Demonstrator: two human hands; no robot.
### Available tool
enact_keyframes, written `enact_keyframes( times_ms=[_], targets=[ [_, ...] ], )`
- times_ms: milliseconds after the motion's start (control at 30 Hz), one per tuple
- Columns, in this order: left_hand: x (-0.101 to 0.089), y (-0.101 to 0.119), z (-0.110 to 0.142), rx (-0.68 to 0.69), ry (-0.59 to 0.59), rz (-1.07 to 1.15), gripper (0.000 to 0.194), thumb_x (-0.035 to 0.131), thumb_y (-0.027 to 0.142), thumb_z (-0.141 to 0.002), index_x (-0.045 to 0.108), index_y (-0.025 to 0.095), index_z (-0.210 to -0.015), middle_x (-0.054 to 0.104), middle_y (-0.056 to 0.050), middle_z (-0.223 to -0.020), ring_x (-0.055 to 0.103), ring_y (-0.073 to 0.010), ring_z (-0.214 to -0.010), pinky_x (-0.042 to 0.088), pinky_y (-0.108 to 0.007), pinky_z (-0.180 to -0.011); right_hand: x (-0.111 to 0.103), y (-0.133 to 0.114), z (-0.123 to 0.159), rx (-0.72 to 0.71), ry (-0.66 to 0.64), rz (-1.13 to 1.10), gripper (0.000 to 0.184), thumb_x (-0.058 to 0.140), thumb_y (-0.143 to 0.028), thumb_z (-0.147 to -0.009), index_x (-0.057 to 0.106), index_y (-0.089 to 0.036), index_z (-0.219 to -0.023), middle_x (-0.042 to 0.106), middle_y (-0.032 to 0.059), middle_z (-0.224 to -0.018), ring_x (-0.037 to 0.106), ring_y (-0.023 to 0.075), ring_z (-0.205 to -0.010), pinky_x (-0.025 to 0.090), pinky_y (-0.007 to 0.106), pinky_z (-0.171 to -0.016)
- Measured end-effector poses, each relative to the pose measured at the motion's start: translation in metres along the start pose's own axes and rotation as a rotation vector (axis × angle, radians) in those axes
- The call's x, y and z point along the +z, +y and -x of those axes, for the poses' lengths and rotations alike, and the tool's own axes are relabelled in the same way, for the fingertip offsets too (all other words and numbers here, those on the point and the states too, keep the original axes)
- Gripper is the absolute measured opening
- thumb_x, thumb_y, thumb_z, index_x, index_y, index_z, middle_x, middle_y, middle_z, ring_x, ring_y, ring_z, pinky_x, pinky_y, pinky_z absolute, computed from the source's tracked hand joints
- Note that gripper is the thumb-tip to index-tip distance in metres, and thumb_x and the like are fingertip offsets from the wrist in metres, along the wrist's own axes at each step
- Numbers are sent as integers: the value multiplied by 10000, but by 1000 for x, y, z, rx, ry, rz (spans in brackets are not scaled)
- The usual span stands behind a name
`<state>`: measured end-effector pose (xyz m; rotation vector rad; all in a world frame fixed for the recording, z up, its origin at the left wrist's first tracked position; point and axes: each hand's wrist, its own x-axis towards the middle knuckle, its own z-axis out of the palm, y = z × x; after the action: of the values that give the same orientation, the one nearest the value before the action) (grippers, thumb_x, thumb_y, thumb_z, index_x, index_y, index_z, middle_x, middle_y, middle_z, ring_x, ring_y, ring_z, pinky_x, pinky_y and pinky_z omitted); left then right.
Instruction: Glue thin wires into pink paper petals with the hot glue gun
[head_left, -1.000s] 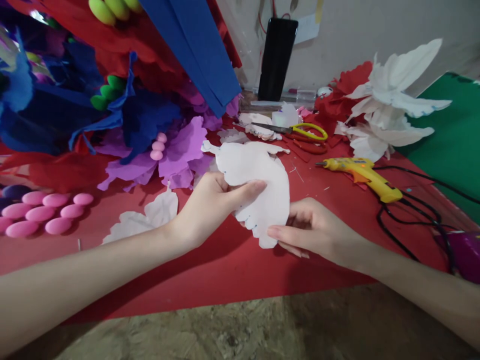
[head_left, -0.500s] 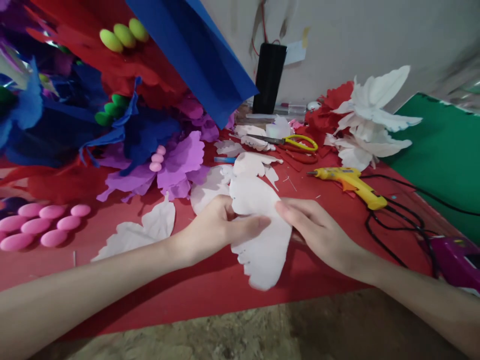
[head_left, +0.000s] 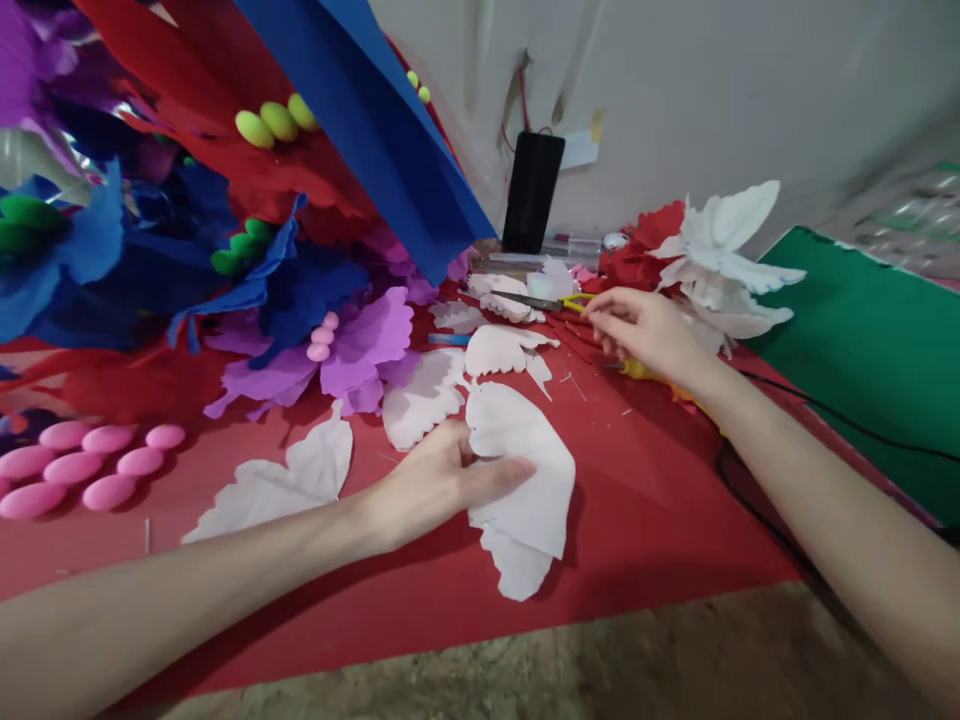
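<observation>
A folded white cutout point(head_left: 521, 500) with scalloped edges is pinched between the thumb and fingers of my left hand point(head_left: 435, 475), just above the red table. Its layers have slipped apart at the bottom. Farther back, my right hand point(head_left: 645, 330) has its bent fingers at the yellow handle of the scissors point(head_left: 544, 302), mostly covering the handles. The dark blades point left. Under my right wrist lies a yellow glue gun point(head_left: 637, 370), largely hidden. More white cutouts lie around: a leafy one point(head_left: 277, 480) at left, a scalloped one point(head_left: 424, 395) and another point(head_left: 499, 350) behind.
Purple, blue and red fabric flowers point(head_left: 360, 345) crowd the left, with pink oval pieces point(head_left: 71, 465) in front. A phone point(head_left: 534, 190) leans on the wall. White petals point(head_left: 739, 250) and a green board point(head_left: 862, 360) stand at right. A black cord point(head_left: 840, 410) crosses the table.
My right hand has let go of the white cutout and moved back to the scissors' handles. My left hand keeps its hold; the cutout's lower layers have spread. The view has shifted slightly.
</observation>
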<state>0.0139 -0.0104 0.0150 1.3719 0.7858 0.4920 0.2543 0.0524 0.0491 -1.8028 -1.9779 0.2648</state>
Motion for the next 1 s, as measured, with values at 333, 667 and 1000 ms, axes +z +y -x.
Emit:
enact_keyframes(
  times_ms=[333,667,1000],
  targets=[
    [5,1,0,8,25,50,326,598,366,-737,460,177,-510,430,62,-472,366,-67,-436,254,-188,-399,14,59,-67,-101,-141,313,495,537,-11,-619,582,-126,-1098,640,146,-1042,597,248,-908,444,335,-783],
    [2,-5,0,-6,2,81,225,598,367,-731,589,146,-689,615,4,-672,551,-121,-623,425,-214,-569,7,42,-66,-138,38,236,524,561,-146,-651,528,-119,-1173,563,171,-1184,492,337,-1128,354,490,-962],
    [-8,30,-1,112,151,284,202,664,327,-675,613,131,-668,619,-12,-605,531,-104,-509,409,-207,-494,-7,-5,3,-23,75,-412,399,193,-478,-859,461,-184,-829,463,14,-620,506,145,-529,472,321,-508]
  ],
)
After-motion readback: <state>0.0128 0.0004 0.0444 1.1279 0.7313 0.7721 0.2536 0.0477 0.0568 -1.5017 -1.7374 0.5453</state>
